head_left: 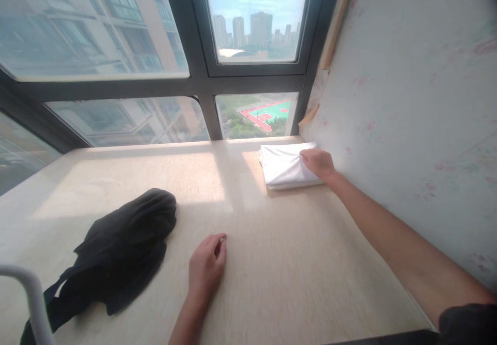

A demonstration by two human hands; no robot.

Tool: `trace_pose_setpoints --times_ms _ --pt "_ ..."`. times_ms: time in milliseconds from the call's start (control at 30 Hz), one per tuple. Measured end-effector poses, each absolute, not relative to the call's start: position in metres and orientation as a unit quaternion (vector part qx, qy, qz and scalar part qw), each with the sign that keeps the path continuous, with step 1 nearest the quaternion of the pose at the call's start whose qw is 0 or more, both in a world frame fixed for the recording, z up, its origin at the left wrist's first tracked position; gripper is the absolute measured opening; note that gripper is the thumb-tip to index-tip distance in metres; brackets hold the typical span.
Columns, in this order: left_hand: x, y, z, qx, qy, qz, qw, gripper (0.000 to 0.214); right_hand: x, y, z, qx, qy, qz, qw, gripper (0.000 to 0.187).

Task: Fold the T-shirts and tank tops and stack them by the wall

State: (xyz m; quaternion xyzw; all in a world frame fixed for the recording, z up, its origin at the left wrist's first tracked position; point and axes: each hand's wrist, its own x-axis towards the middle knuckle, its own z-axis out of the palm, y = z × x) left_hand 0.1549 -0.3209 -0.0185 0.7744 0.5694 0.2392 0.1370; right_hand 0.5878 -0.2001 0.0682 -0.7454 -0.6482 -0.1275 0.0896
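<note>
Two textiles lie on one pale, smooth wooden table (295, 262). One folded white cloth (283, 166), a flat rectangular stack, sits at the far right, beside the mottled wall (407, 102). The right hand (319, 163) grips its right edge, fingers curled. One black garment (124, 246), soft and crumpled, lies at the left. The left hand (206, 267) rests on the table, loosely curled and empty.
</note>
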Motion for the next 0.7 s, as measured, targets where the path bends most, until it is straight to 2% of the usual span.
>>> trace_pose_setpoints --times_ms 233,467,700 --pt "0.155 -0.321 -0.018 0.772 0.567 0.248 0.144 0.026 0.578 -0.243 0.094 -0.703 -0.657 -0.140 0.234 0.039" --pt "0.156 -0.321 -0.017 0.770 0.569 0.237 0.166 0.025 0.587 -0.269 0.067 -0.700 -0.708 -0.010 0.093 0.031" --pt "0.157 -0.322 -0.017 0.760 0.577 0.238 0.180 0.026 0.591 -0.240 0.079 -0.699 -0.712 -0.014 0.071 0.026"
